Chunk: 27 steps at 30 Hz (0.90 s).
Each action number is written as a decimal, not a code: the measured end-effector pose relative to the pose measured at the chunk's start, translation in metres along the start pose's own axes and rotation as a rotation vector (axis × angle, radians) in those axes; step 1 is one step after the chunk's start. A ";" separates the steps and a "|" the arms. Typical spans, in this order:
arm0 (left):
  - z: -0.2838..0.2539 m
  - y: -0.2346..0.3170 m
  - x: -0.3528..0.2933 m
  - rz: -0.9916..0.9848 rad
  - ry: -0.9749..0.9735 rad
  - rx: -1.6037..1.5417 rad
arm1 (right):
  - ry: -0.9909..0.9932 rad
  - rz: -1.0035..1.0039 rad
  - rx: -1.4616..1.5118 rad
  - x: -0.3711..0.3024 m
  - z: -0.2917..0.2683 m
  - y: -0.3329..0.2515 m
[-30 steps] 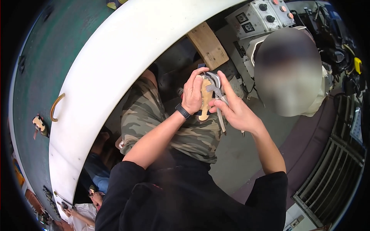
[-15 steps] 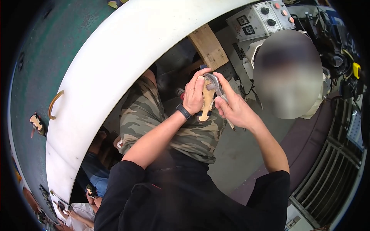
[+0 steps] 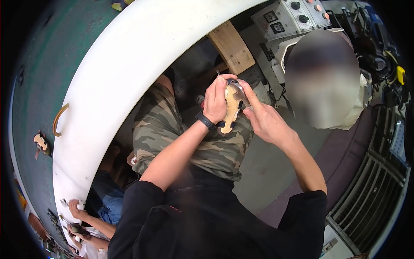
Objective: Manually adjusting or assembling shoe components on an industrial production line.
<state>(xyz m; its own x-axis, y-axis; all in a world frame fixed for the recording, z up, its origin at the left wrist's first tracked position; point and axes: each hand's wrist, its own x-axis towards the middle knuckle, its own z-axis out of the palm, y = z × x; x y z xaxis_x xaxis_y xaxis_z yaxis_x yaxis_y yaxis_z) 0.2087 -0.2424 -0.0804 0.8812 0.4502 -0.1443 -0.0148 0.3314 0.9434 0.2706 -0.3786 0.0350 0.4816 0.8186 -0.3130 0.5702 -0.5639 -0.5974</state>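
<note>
Above my camouflage-covered thighs, my left hand [image 3: 215,102] is wrapped around a small shoe on its last [image 3: 232,108], its tan sole side facing up. Black strap pieces fold over the sole's edges. My right hand [image 3: 268,121] is closed on metal pincers [image 3: 238,90], whose curved head lies against the shoe's upper right edge. What the jaws grip is hidden by the fingers, and most of the handles are hidden by my right hand.
A white curved bench edge [image 3: 108,56] runs alongside a green surface [image 3: 82,34]. There lies a similar shoe [image 3: 40,142]. A wooden block [image 3: 233,47] is beyond my hands. A control box [image 3: 284,19] stands at upper right; another person's hand [image 3: 77,210] is at lower left.
The pincers' head has shifted off the sole's middle toward its upper right edge, showing more of the sole. At lower left, another person's hand has reached onto the white edge.
</note>
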 end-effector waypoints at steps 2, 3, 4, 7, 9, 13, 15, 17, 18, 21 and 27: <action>-0.001 0.000 -0.001 0.014 0.000 0.012 | -0.083 0.084 -0.022 0.001 -0.006 -0.007; -0.002 0.000 -0.001 0.001 0.007 0.005 | -0.167 0.164 -0.044 0.003 -0.009 -0.011; -0.003 -0.001 -0.002 -0.011 0.013 -0.002 | -0.167 0.162 -0.044 0.003 -0.009 -0.013; -0.001 -0.008 0.000 -0.049 0.005 -0.070 | -0.132 0.122 -0.112 0.005 -0.010 -0.016; -0.002 0.003 0.004 -0.148 -0.051 -0.119 | -0.138 0.109 -0.123 0.004 -0.010 -0.014; -0.005 0.000 0.004 -0.207 -0.075 -0.121 | -0.228 0.191 -0.105 0.007 -0.018 -0.022; -0.004 0.001 0.004 -0.167 -0.062 -0.121 | -0.209 0.233 -0.013 0.000 -0.015 -0.022; -0.003 0.002 0.004 -0.131 -0.054 -0.121 | -0.182 0.239 0.045 -0.003 -0.016 -0.025; -0.003 0.003 0.004 -0.147 -0.045 -0.144 | -0.155 0.248 0.103 -0.004 -0.016 -0.026; -0.003 0.007 0.002 -0.185 -0.035 -0.176 | -0.176 0.331 0.244 0.000 -0.012 -0.024; -0.004 0.004 0.001 -0.141 -0.020 -0.126 | -0.070 0.305 0.396 -0.003 0.005 -0.024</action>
<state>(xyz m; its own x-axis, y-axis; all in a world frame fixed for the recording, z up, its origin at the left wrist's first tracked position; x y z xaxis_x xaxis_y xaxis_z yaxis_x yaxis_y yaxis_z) 0.2080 -0.2375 -0.0781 0.8881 0.3753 -0.2654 0.0517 0.4921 0.8690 0.2524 -0.3672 0.0467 0.5332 0.6361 -0.5577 0.1078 -0.7050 -0.7010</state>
